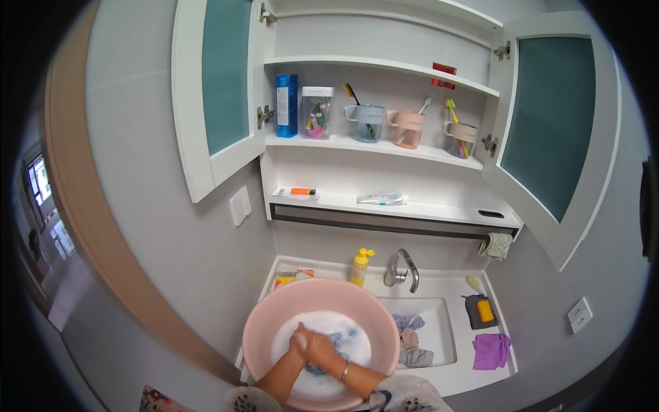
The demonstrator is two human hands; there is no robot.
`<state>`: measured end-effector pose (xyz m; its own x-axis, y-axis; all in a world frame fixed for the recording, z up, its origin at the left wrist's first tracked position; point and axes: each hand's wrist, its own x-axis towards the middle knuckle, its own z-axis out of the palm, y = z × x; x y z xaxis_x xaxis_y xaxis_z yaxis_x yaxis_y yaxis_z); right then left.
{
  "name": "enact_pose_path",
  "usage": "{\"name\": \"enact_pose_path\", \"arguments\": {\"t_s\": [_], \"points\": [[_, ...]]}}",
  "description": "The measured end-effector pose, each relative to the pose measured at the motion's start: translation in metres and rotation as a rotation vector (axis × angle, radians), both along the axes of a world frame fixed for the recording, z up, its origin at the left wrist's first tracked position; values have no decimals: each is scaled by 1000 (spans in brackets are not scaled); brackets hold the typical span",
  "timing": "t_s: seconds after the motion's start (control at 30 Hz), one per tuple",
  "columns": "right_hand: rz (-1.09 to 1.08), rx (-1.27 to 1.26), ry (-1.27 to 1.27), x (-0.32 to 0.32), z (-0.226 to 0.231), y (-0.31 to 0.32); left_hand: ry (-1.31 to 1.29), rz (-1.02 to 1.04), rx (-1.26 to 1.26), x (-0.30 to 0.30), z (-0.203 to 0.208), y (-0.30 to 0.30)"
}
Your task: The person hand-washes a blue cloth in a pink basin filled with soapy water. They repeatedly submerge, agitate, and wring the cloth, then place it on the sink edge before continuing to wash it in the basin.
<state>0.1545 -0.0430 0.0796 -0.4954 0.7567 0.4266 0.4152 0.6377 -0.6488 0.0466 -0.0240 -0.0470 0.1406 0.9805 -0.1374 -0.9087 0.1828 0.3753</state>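
Observation:
A large pink basin point(255, 336) holds water with thick white suds point(309, 321). Inside it, both my hands are pressed together above the suds, left of the basin's middle. My left hand point(296, 343) is partly covered by my right hand point(318, 347), whose fingers curl around it. White foam shows between them, and whatever they may grip is hidden. A wet blue cloth point(316, 369) lies partly sunk in the suds just beside and below my right hand. On my right wrist sits a silver bracelet point(345, 371).
Right of the basin, a white sink point(450, 333) holds several crumpled cloths point(409, 339) under a chrome faucet point(402, 273). A yellow bottle point(360, 268) stands behind the basin. A purple cloth point(491, 351) lies at the counter's right. Overhead, the cabinet's two doors point(549, 123) stand open.

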Motion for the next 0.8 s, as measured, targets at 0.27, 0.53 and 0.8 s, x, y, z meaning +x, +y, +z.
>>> {"name": "enact_pose_path", "arguments": {"t_s": [0.27, 0.53, 0.8], "points": [[-282, -437, -11, 77, -42, 104, 1308, -308, 234, 22, 80, -18], [180, -486, -221, 100, -11, 64, 1240, -66, -169, -25, 94, -21], [235, -300, -328, 81, -27, 70, 494, 345, -206, -19, 84, -1]]}}
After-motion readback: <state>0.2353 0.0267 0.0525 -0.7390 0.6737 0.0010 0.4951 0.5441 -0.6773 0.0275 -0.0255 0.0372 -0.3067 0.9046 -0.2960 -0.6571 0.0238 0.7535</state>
